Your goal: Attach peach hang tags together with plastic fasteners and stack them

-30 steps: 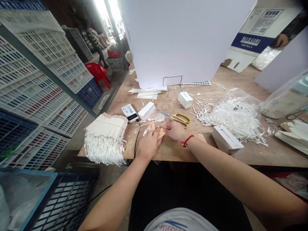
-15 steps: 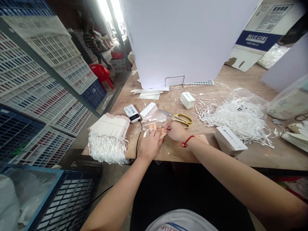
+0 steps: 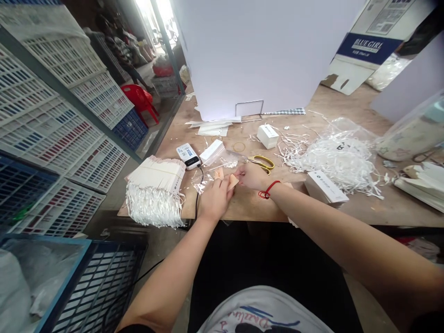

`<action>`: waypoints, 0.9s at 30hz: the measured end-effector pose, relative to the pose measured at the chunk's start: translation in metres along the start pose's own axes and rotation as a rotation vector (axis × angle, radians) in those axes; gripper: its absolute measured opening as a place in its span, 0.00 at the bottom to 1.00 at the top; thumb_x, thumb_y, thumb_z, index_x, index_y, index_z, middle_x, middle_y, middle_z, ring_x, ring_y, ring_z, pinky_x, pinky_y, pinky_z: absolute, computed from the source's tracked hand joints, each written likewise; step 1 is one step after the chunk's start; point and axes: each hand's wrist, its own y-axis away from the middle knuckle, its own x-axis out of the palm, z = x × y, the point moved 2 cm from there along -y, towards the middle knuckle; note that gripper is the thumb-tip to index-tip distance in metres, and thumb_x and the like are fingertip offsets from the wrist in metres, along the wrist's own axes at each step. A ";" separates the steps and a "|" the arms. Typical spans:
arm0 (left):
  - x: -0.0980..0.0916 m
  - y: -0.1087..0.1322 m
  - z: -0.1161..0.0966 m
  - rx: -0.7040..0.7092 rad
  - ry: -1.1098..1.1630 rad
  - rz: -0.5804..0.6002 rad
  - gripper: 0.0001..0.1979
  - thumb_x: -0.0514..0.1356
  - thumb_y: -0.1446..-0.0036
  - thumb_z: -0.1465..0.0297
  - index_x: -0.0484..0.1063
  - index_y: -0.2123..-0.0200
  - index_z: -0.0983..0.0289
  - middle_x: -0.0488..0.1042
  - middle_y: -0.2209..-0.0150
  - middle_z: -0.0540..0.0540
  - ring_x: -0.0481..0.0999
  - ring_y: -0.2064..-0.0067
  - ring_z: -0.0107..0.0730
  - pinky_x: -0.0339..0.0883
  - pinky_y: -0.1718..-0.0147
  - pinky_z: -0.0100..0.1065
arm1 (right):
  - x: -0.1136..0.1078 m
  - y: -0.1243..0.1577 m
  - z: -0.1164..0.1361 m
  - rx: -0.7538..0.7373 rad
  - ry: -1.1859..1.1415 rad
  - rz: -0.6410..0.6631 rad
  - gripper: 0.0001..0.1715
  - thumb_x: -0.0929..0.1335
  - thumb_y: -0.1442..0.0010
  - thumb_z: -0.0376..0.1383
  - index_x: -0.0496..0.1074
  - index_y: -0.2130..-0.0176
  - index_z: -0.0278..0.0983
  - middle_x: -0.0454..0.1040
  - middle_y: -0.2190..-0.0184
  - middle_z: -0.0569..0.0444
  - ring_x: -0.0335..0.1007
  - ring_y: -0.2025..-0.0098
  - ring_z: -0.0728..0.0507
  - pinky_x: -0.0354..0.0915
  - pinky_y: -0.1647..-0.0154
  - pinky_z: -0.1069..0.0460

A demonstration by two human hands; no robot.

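My left hand (image 3: 215, 200) and my right hand (image 3: 252, 176) meet over the front part of a wooden table (image 3: 249, 208). Both pinch a small tan paper tag (image 3: 232, 181) between their fingertips. A red string circles my right wrist. A clear plastic bag (image 3: 212, 172) with another tan tag lies just beyond my left hand. Yellow-handled scissors (image 3: 261, 162) rest right behind my right hand. A large bundle of white tags with white strings (image 3: 155, 187) lies to the left of my left hand.
A heap of white strings in plastic (image 3: 335, 159), white card stacks (image 3: 324, 186), a small white box (image 3: 267, 136), a white device with a black cable (image 3: 188, 155) and a rubber band (image 3: 238, 146) lie around. A white board (image 3: 256, 55) stands behind. Plastic crates (image 3: 52, 115) line the left.
Both hands stay pinched on the tan tag, shifting only slightly. The view has tipped down a little, so the table sits higher in the picture.
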 end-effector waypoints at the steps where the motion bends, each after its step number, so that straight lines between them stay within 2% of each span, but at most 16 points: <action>1: 0.000 0.000 0.000 0.000 0.003 0.001 0.26 0.49 0.30 0.57 0.58 0.32 0.57 0.74 0.47 0.62 0.77 0.53 0.45 0.68 0.59 0.37 | 0.000 -0.001 -0.001 -0.004 0.011 0.001 0.11 0.67 0.42 0.27 0.80 0.64 0.37 0.82 0.66 0.51 0.77 0.64 0.44 0.67 0.63 0.53; 5: 0.000 0.000 0.000 0.005 0.009 0.002 0.27 0.48 0.30 0.56 0.59 0.32 0.57 0.73 0.46 0.63 0.77 0.54 0.45 0.68 0.60 0.37 | -0.002 -0.003 0.003 -0.018 0.089 -0.012 0.10 0.67 0.42 0.29 0.80 0.67 0.38 0.82 0.69 0.51 0.76 0.66 0.42 0.66 0.63 0.52; 11: -0.002 0.002 0.001 0.026 -0.010 0.000 0.26 0.48 0.29 0.57 0.60 0.33 0.59 0.74 0.50 0.62 0.76 0.53 0.45 0.67 0.61 0.35 | -0.005 0.003 0.019 -0.040 0.213 -0.021 0.10 0.68 0.44 0.28 0.78 0.72 0.37 0.81 0.69 0.46 0.76 0.62 0.38 0.64 0.62 0.50; 19: -0.003 0.004 0.003 0.058 0.013 -0.019 0.26 0.46 0.28 0.58 0.60 0.33 0.62 0.74 0.50 0.62 0.76 0.53 0.45 0.67 0.59 0.37 | -0.003 0.010 0.029 -0.027 0.226 -0.015 0.06 0.68 0.41 0.31 0.78 0.67 0.35 0.81 0.66 0.41 0.76 0.61 0.35 0.64 0.62 0.49; 23: 0.000 0.004 0.004 0.066 0.002 -0.050 0.25 0.47 0.28 0.59 0.61 0.34 0.62 0.74 0.51 0.62 0.76 0.53 0.44 0.67 0.60 0.37 | -0.003 0.006 0.027 -0.013 0.197 -0.008 0.09 0.68 0.44 0.26 0.77 0.63 0.33 0.81 0.61 0.40 0.76 0.58 0.36 0.64 0.59 0.50; 27: 0.004 0.004 0.004 0.078 -0.052 -0.081 0.24 0.46 0.28 0.59 0.62 0.35 0.62 0.75 0.52 0.60 0.77 0.56 0.45 0.67 0.66 0.38 | -0.002 0.005 0.026 0.010 0.128 0.005 0.10 0.69 0.48 0.22 0.75 0.64 0.32 0.80 0.62 0.39 0.76 0.56 0.34 0.64 0.56 0.48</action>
